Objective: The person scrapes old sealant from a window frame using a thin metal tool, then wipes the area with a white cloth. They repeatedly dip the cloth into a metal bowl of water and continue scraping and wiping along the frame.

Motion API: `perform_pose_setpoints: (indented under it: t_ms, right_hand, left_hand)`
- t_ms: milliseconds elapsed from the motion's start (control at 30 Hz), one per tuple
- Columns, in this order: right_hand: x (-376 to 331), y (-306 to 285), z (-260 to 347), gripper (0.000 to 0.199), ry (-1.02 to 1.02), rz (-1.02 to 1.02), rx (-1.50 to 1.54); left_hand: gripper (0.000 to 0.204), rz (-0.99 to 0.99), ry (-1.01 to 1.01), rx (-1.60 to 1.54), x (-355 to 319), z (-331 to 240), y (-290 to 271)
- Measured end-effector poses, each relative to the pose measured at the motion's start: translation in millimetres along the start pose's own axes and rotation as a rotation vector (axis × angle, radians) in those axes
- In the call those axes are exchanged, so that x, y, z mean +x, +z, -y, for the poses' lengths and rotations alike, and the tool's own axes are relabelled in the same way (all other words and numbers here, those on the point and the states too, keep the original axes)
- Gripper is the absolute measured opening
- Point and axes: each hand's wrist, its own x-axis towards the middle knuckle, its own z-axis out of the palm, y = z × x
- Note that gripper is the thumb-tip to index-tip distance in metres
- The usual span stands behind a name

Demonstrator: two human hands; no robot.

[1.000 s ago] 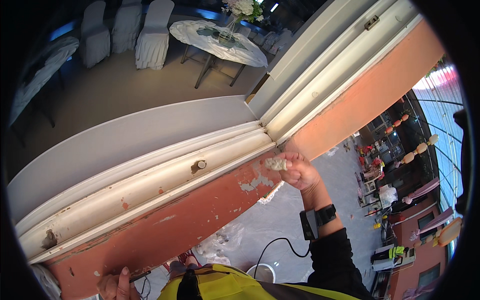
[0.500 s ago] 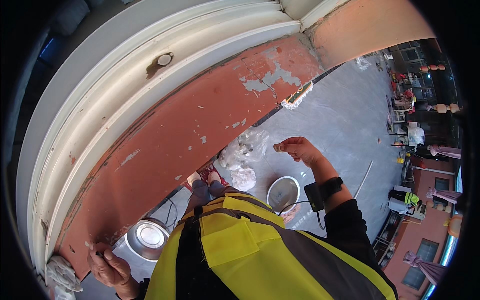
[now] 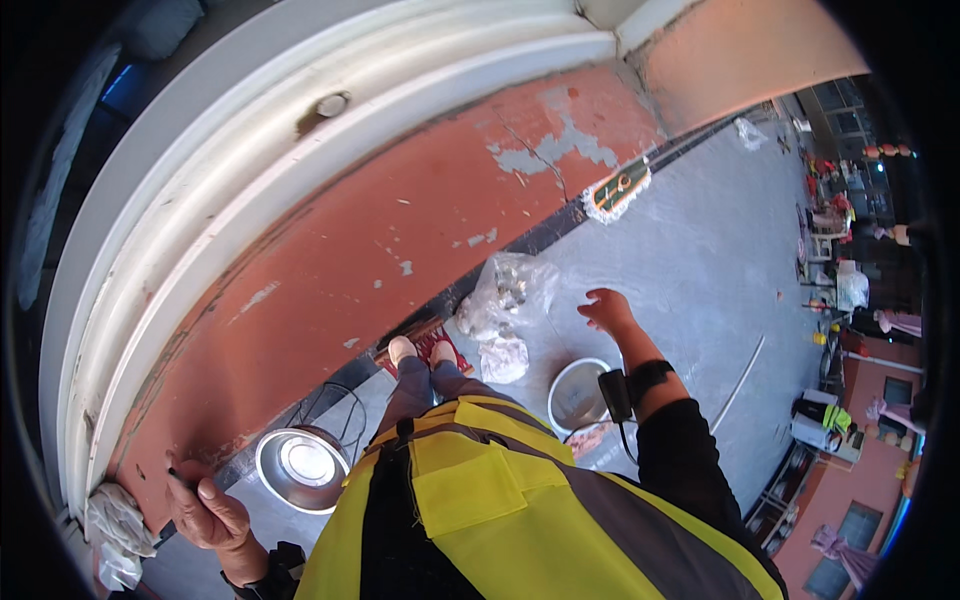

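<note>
My left hand [image 3: 207, 514] is at the lower left, beside the peeling red ledge [image 3: 300, 280]. A small dark object [image 3: 181, 478] is pinched near its fingertips; its kind is too small to make out. My right hand [image 3: 608, 311] hangs over the grey floor, fingers loosely bent and apart, with nothing visible in them. Left of it on the floor lies a clear plastic bag [image 3: 510, 290] with bits inside, touching a whitish bag [image 3: 503, 360]. Below the hand stands a metal basin [image 3: 578, 392]. A second metal basin [image 3: 302, 468] is nearer my left hand.
A mop head [image 3: 617, 190] with white fringe lies along the ledge's foot. Grey cloth and plastic [image 3: 118, 530] are bunched at the ledge's near end. A wire stand [image 3: 345, 415] is beside the left basin. A long pale rod [image 3: 738, 383] lies on the floor, with tables and clutter further right.
My right hand's fingers have loosened, and the small brownish piece at their tips is no longer visible. My left hand keeps its pinch beside the ledge. The view has shifted, showing more of the mop head.
</note>
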Motion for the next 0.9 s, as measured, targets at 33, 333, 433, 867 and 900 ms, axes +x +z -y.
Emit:
perform_pose_setpoints:
  t_ms: [33,333,433,867,900]
  right_hand:
    - [-5.5,-7.7,2.8,0.046,-0.061,-0.047,0.031]
    - [-88.4,-109.0,121.5,0.013,-0.615,-0.444,0.267]
    - [-119.4,-119.5,173.1,0.02,-0.887,-0.486,0.412]
    - [-140.4,-78.7,294.7,0.026,-1.268,-0.492,0.157]
    - [-135.5,-77.5,295.4,0.027,-1.318,-0.612,0.021]
  left_hand:
    - [0.04,-0.006,-0.007,0.037,1.0,-0.9,0.2]
    - [0.037,-0.011,0.001,-0.074,32.1,-18.0,-0.5]
    - [0.048,-0.045,-0.025,-0.102,40.2,-21.0,-1.5]
    - [0.031,-0.285,-0.52,0.439,5.4,14.6,-100.0]
    - [0.031,-0.337,-0.554,0.494,2.2,20.4,-106.6]
